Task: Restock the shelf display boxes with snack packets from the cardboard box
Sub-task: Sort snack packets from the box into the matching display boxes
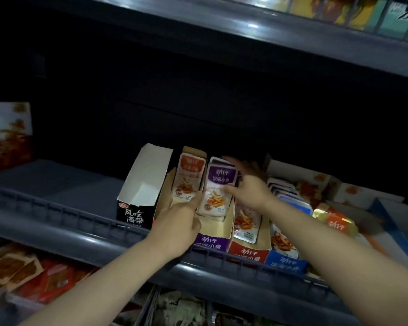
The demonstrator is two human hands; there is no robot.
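A stack of purple-topped snack packets stands in the purple display box on the middle shelf. My left hand touches the stack's left side with straight fingers. My right hand grips the stack's right edge, thumb on the front and fingers behind. To the left, orange-topped packets fill a brown-sided box. To the right stand a red display box with packets and a blue display box. The cardboard box is not in view.
An empty white box with a black front stands at the left of the row. The grey shelf rail runs along the front edge. Loose blue and yellow packets lie at the right. More packets fill the lower shelf.
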